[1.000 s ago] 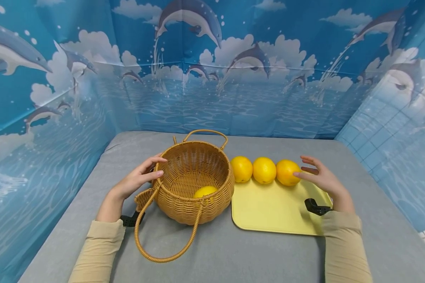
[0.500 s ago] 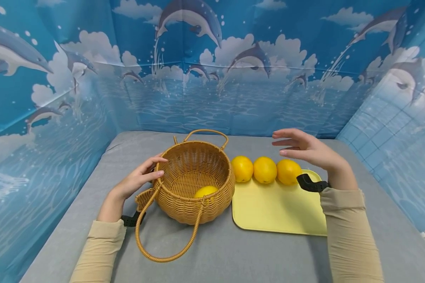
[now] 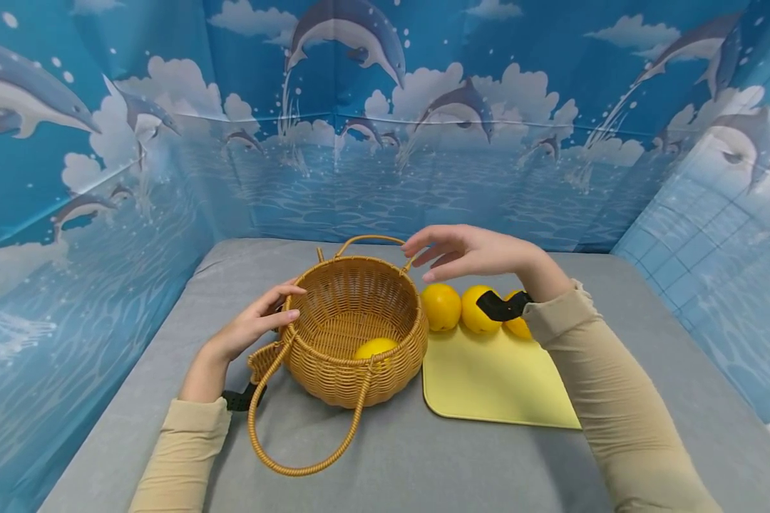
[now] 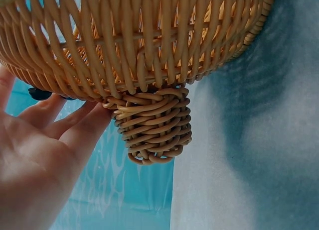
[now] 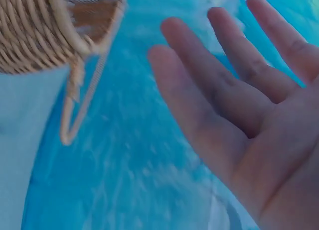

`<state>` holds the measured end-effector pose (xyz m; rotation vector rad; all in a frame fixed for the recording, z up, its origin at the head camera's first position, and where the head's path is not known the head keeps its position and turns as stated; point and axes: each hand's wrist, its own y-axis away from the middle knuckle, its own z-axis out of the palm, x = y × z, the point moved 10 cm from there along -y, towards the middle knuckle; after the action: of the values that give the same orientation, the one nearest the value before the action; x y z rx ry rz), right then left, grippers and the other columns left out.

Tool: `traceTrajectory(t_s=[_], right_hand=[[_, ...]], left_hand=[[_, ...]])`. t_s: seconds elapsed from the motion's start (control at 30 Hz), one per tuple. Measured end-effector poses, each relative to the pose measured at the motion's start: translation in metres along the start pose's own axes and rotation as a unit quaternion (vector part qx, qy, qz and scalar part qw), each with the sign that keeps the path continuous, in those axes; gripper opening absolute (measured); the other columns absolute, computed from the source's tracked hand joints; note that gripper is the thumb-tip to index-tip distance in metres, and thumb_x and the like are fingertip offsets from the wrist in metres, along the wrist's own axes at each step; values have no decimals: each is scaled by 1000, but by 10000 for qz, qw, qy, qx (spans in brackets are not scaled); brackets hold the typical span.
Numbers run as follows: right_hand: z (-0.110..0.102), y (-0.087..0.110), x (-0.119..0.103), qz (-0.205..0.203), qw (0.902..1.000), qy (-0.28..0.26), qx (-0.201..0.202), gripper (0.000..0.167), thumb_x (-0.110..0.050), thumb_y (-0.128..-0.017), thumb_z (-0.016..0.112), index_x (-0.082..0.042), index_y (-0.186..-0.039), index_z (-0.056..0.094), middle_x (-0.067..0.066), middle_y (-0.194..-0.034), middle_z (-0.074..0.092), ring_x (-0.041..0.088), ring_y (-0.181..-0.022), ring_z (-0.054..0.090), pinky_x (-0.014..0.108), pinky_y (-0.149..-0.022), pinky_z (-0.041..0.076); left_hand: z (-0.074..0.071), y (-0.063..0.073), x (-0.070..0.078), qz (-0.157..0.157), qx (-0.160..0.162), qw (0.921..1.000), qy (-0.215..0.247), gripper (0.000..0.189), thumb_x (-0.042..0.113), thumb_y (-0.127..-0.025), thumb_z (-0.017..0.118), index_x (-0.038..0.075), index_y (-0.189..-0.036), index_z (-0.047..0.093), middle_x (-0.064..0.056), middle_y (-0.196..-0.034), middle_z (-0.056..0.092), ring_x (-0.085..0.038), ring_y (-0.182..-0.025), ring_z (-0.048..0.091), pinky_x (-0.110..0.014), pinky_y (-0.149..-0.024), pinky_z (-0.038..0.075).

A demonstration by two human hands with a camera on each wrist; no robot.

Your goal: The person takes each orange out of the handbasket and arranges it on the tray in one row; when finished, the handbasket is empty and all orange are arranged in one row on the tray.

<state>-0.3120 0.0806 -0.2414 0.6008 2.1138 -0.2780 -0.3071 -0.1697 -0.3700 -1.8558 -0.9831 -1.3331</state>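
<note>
A round wicker basket (image 3: 353,385) stands left of centre, one looped handle lying toward the front and the other at the back. Inside it sits a yellow fruit (image 3: 376,348), partly hidden by the front rim. My left hand (image 3: 247,324) rests at the basket's left side, thumb and index fingertip over the rim, other fingers straight against the outer wall in the left wrist view. Above the right rim, my right hand (image 3: 471,251) hovers with fingers loosely extended, holding nothing. Below it are three oranges: left (image 3: 440,307), middle (image 3: 478,313) and right (image 3: 518,328), partly covered by the wrist.
The yellow tray (image 3: 494,385) lies right of the basket, with the oranges along its back edge and the right forearm over its right part. A grey cloth (image 3: 334,491) covers the table. Blue dolphin-print curtains (image 3: 359,178) enclose the back and sides.
My right hand has risen from beside the rightmost orange and moved left, over the oranges, to the basket's right rim. The left hand, basket and fruit stay in place.
</note>
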Motion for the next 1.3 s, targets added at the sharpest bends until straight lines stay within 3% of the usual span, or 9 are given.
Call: traceTrajectory(t_s=[0.23,0.43,0.7,0.83,0.97,1.1,1.3], right_hand=[[34,-46,7,87,9964,277,-799,50,-19,-87,69,-9,-132,50,6,-134,48,22,-118,50,40,-95,42],[55,-68,17,-14,9917,276,-1258,49,-17,-82,74,-10,-126,55,3,-124,55,21,-111,53,45,-93,43],[81,-76,32,115,9818,410,-1851,44,-14,-82,74,-6,-123,58,8,-127,55,27,-115,52,44,-94,42],[92,-79,37,105,9764,444,-2111,43,-13,-83,73,-4,-122,59,5,-126,55,32,-117,51,44,-96,41],[97,-82,42,126,9741,459,-2212,44,-11,-82,73,-1,-122,59,5,-125,56,34,-116,51,45,-96,41],[102,-86,47,140,9718,562,-2284,45,-13,-81,75,-1,-122,60,3,-125,56,31,-114,53,45,-94,42],[108,-88,51,117,9687,675,-2385,45,-16,-79,77,-3,-120,63,-1,-121,58,31,-112,53,41,-94,42]], left_hand=[[0,0,2,19,-10,10000,-5,49,24,-98,52,4,-139,36,-6,-156,5,-28,-97,46,-42,-74,44],[1,1,1,19,-35,10000,28,49,24,-98,52,4,-139,35,-6,-156,4,-23,-87,49,-40,-72,45],[1,0,2,39,-10,10000,26,49,24,-98,52,4,-139,36,-7,-156,4,-23,-86,48,-40,-71,44],[1,1,2,-1,0,10000,6,50,25,-98,52,3,-140,35,-7,-156,4,-25,-95,47,-39,-73,44],[1,1,2,2,0,10000,17,49,24,-98,52,4,-139,36,-7,-156,4,-26,-98,46,-40,-73,44],[1,1,2,18,7,10000,33,48,24,-98,51,4,-139,36,-7,-156,4,-24,-87,48,-41,-72,44],[0,0,2,12,-3,10000,-4,49,24,-98,51,4,-140,35,-8,-156,4,-22,-86,49,-41,-72,44]])
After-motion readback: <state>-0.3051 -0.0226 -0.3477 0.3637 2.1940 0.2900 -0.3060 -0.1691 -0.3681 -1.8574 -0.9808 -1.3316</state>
